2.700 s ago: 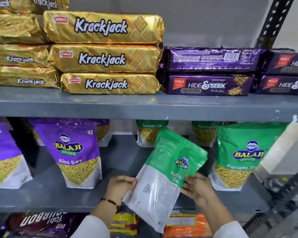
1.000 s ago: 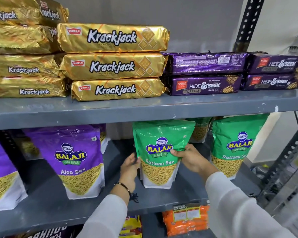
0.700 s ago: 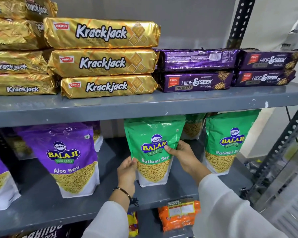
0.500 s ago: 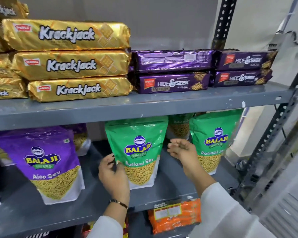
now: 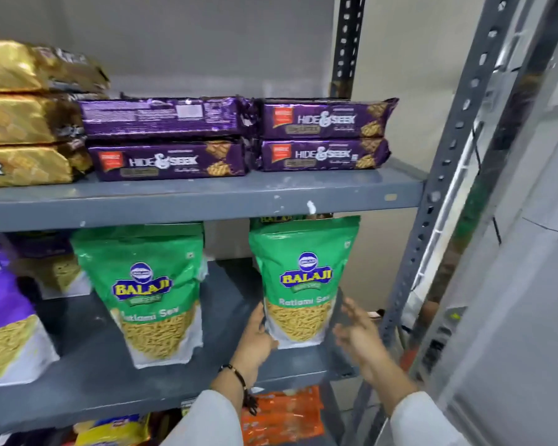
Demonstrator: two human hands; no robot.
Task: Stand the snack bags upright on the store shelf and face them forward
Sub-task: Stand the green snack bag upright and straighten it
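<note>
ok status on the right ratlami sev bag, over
Left hand touching right Ratlami Sev bag at its lower left edge; right hand open, blurred, just off it. Bag upright, facing forward. Nothing in the way.

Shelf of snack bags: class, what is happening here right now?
A person is tidying the lower shelf. The left hand touches the lower left edge of the right-hand green Balaji bag, which stands upright, label forward. The right hand hovers open beside it, blurred. The other green bag stands facing forward, untouched.

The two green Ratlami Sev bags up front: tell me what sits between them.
Nothing: in the head view, only bare grey shelf separates the left green bag from the right green bag, whose lower edge the left hand touches.
</note>
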